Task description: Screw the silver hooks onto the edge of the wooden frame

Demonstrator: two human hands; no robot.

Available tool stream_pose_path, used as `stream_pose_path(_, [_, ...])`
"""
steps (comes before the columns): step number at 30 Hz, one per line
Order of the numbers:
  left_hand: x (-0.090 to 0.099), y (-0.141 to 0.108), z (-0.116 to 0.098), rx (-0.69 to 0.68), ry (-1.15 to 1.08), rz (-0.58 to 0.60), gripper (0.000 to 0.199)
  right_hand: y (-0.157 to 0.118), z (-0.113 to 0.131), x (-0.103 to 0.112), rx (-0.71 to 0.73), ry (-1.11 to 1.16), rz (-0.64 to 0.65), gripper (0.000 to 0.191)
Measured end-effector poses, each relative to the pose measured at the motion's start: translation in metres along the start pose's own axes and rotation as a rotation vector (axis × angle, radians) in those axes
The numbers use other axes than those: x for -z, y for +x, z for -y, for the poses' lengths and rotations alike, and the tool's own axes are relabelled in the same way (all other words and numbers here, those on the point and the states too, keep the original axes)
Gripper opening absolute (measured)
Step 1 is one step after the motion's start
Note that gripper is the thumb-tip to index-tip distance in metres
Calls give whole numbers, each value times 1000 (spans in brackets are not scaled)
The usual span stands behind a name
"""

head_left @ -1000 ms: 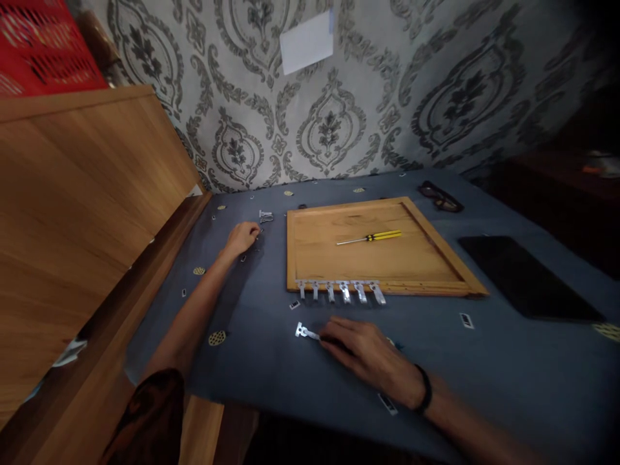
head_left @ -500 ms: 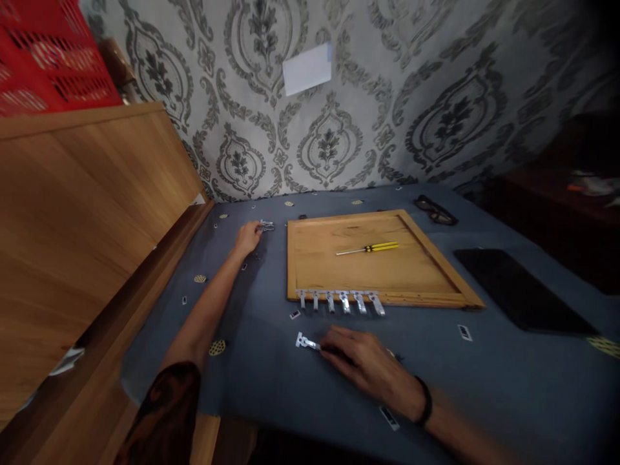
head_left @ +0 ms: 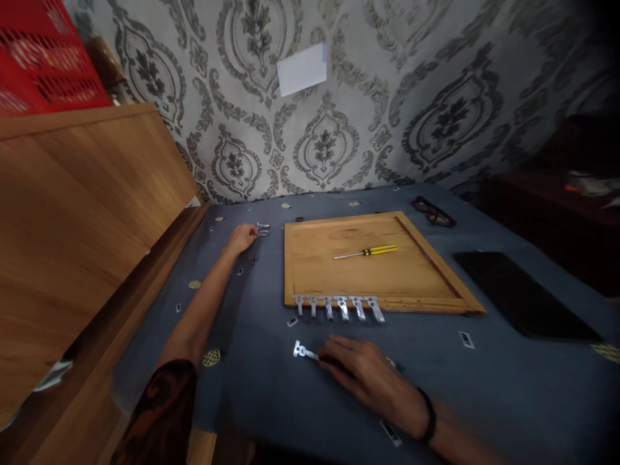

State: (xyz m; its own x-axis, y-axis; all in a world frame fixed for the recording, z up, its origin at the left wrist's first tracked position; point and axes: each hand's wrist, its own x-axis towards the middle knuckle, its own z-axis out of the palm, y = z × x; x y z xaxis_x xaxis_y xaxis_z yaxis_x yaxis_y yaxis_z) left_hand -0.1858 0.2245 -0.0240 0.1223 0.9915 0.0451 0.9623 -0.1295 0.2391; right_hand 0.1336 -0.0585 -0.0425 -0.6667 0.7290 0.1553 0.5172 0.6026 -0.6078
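Note:
My right hand (head_left: pixel 365 378), wearing a dark wristband, pinches the near end of a silver T-shaped metal bracket (head_left: pixel 304 351) low over the cloth, its T end pointing left. Farther back on the left, my left hand (head_left: pixel 243 239) reaches out with its fingers closed beside small silver metal pieces (head_left: pixel 263 227). The fingertips touch or nearly touch them; what they grip is hidden. Several similar brackets (head_left: pixel 343 309) stand in a row along the front edge of a framed wooden panel (head_left: pixel 314 271). A yellow-and-black screwdriver (head_left: pixel 365 252) lies on the panel.
Dark glasses (head_left: pixel 433 212) lie at the back right, and a flat black slab (head_left: pixel 518 294) lies right of the panel. Blue patterned cloth (head_left: pixel 261 310) covers the table. A wooden cabinet side (head_left: pixel 92 206) rises at the left, with a red basket (head_left: pixel 53 58) on top.
The view has shifted slightly. My left hand has drawn back a little from the small metal pieces. My right hand keeps its pinch on the bracket.

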Motion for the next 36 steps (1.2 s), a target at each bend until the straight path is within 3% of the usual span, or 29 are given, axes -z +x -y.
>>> stream_pose_path(11, [-1,17,-21,-11,20,-117,36,0,3,3,-16,30,15,24])
stream_pose_path(25, [9,33,-29,-16,3,-48,36,0,5,6,-46,64,35,23])
stream_pose_path(32, [18,32,-9,-24,-8,-42,36,0,3,4,-39,36,30,24])
stream_pose_path(36, [12,21,5,-27,-22,24,37,0,2,3,-22,12,23,26])
